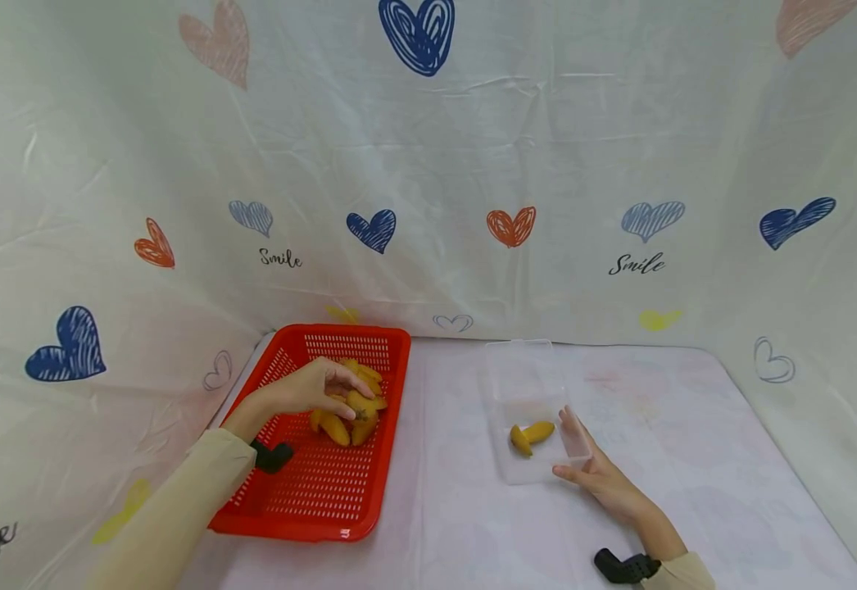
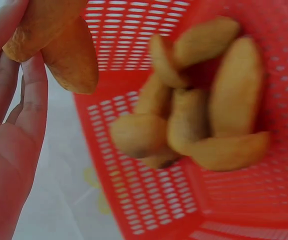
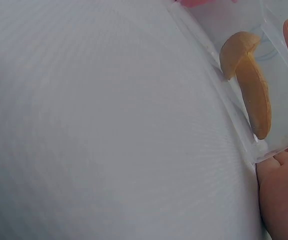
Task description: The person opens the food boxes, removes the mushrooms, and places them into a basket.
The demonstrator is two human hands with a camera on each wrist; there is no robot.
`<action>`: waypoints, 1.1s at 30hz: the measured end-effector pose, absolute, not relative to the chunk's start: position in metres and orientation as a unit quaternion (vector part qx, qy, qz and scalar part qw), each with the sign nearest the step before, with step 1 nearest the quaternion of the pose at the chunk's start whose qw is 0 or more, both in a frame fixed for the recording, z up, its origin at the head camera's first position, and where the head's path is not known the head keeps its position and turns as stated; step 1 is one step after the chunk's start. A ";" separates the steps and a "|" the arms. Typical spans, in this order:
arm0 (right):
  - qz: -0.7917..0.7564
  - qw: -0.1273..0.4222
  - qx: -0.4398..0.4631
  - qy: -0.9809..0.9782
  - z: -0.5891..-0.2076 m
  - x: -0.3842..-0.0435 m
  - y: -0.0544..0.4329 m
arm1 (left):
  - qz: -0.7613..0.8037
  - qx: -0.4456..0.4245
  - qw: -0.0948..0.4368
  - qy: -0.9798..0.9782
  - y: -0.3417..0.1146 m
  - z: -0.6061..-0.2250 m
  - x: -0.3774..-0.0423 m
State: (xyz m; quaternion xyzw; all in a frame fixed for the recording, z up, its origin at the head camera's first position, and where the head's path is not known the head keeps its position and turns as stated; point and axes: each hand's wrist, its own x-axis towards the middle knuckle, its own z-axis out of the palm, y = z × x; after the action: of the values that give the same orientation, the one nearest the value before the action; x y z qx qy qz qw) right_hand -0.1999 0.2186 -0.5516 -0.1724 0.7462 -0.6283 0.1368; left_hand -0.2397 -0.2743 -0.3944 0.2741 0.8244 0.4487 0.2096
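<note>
My left hand [image 1: 328,388] is over the red basket [image 1: 310,524] and pinches a yellow mushroom [image 1: 360,404] between thumb and fingers. In the left wrist view this mushroom [image 2: 71,60] shows at the upper left, partly cut off. Several more mushrooms [image 2: 234,90] lie heaped in the basket below, slightly blurred. At the right, my right hand [image 1: 601,479] holds the right side of a clear plastic box [image 1: 505,393]. One yellow mushroom [image 1: 537,432] lies inside, its cap [image 3: 236,52] and stem plain in the right wrist view. That view cuts off part of the right hand.
A white cloth [image 1: 458,524] covers the table under basket and box. Behind stands a white curtain [image 1: 443,147] printed with hearts and "Smile". The basket's raised, slotted wall [image 1: 392,426] lies between the heap and the box. Wrist cameras [image 1: 623,565] sit on both arms.
</note>
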 end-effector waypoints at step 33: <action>-0.635 0.146 -0.159 0.742 -0.554 -0.203 0.220 | 0.421 0.238 0.298 0.823 -0.268 -0.440 -0.218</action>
State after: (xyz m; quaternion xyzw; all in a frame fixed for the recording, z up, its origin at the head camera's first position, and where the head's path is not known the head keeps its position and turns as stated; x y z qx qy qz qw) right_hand -0.2033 0.2199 -0.5538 -0.1588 0.7419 -0.6349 0.1461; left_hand -0.2180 -0.2679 -0.4402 0.2380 0.8229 0.4213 0.2977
